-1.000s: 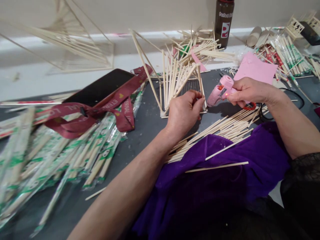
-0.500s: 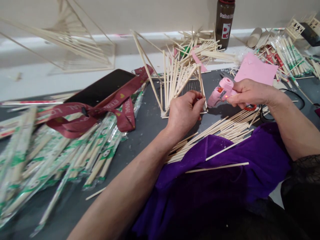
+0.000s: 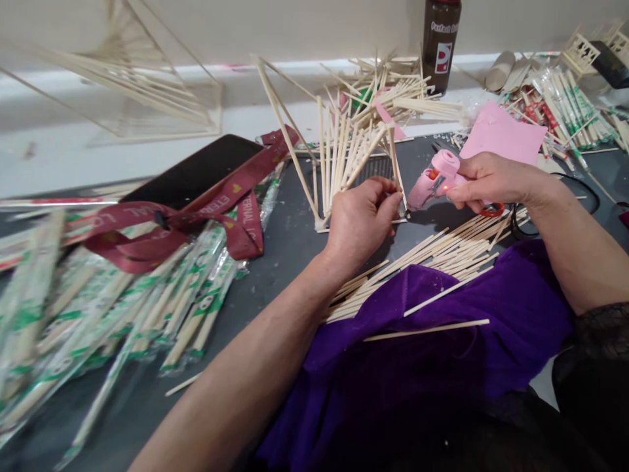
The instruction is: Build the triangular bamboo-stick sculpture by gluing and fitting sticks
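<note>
A frame of pale wooden sticks stands on the dark table, fanned upright sticks inside it. At its front right, my left hand is closed, thumb and fingers pinched against the frame; whatever sits between the fingertips is too small to make out. My right hand is wrapped round a pink glue gun with a small orange light. The gun's nozzle points down and left, by the frame's front right corner, close to my left fingertips. Loose sticks lie just in front, partly on purple cloth.
Wrapped chopsticks, a dark phone-like slab and a red lanyard cover the left. Behind are a stick pile, a bottle and pink paper. A larger stick model stands back left.
The view has shifted very slightly. The glue gun's nozzle is a little lower and nearer the frame's corner; my left hand keeps its pinch.
</note>
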`<action>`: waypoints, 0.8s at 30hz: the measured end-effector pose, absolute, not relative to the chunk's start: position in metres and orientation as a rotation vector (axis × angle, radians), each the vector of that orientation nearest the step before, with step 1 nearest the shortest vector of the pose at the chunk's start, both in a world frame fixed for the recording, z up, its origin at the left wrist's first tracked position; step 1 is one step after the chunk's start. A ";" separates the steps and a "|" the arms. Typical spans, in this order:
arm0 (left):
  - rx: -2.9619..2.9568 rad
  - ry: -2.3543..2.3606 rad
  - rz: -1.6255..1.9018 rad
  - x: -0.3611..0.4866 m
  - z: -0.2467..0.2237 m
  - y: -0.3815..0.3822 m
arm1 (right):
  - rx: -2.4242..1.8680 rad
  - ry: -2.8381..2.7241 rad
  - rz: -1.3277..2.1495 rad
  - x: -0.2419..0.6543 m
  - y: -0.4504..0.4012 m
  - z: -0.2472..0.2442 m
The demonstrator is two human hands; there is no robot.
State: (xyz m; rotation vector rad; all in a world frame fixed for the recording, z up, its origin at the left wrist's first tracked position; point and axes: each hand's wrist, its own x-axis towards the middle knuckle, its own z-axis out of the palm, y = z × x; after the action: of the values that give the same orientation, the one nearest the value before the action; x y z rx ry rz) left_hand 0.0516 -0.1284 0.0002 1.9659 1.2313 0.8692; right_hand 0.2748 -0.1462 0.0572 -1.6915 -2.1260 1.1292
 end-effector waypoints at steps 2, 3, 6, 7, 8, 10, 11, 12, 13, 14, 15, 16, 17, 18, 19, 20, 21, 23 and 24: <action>1.963 1.241 0.860 0.052 0.000 -0.129 | -1.675 -2.131 1.136 0.274 -0.146 0.056; 1.963 1.246 0.852 0.051 0.001 -0.129 | -1.671 -2.131 1.135 0.274 -0.146 0.056; 1.984 1.258 0.792 0.049 0.003 -0.128 | -1.668 -2.130 1.126 0.272 -0.147 0.057; 2.004 1.267 0.755 0.048 0.004 -0.128 | -1.670 -2.129 1.125 0.272 -0.148 0.057; 2.034 1.278 0.706 0.047 0.005 -0.128 | -1.674 -2.127 1.126 0.272 -0.148 0.058; 2.119 1.316 0.589 0.045 0.007 -0.129 | -1.679 -2.124 1.133 0.272 -0.147 0.057; 2.172 1.346 0.526 0.045 0.007 -0.130 | -1.678 -2.124 1.135 0.273 -0.147 0.057; 2.226 1.381 0.463 0.045 0.007 -0.131 | -1.674 -2.127 1.135 0.273 -0.147 0.057; 2.275 1.421 0.404 0.046 0.007 -0.132 | -1.669 -2.131 1.132 0.273 -0.146 0.056; 2.315 1.463 0.350 0.046 0.006 -0.134 | -1.662 -2.134 1.129 0.274 -0.146 0.056; 2.346 1.502 0.303 0.047 0.005 -0.135 | -1.656 -2.138 1.127 0.274 -0.146 0.055; 2.370 1.532 0.263 0.048 0.004 -0.135 | -1.655 -2.139 1.129 0.274 -0.146 0.055; 2.387 1.552 0.231 0.049 0.003 -0.136 | -1.656 -2.137 1.135 0.274 -0.146 0.055; 2.399 1.565 0.209 0.050 0.002 -0.136 | -1.657 -2.128 1.145 0.274 -0.145 0.055; 2.408 1.572 0.196 0.051 0.001 -0.136 | -1.655 -2.115 1.159 0.274 -0.145 0.055; 2.410 1.573 0.193 0.051 0.000 -0.135 | -1.652 -2.099 1.174 0.274 -0.145 0.056; 2.406 1.571 0.196 0.051 0.000 -0.135 | -1.648 -2.083 1.187 0.273 -0.145 0.056; 2.388 1.557 0.216 0.051 -0.001 -0.134 | -1.639 -2.065 1.210 0.273 -0.145 0.056; 2.379 1.551 0.227 0.051 -0.001 -0.133 | -1.635 -2.063 1.217 0.273 -0.145 0.056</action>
State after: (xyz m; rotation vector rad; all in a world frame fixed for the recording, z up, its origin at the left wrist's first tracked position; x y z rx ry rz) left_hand 0.0512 -0.1330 -0.0012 2.3786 1.5508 0.2271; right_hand 0.2730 -0.1450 0.0561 -1.6353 -2.0629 1.2169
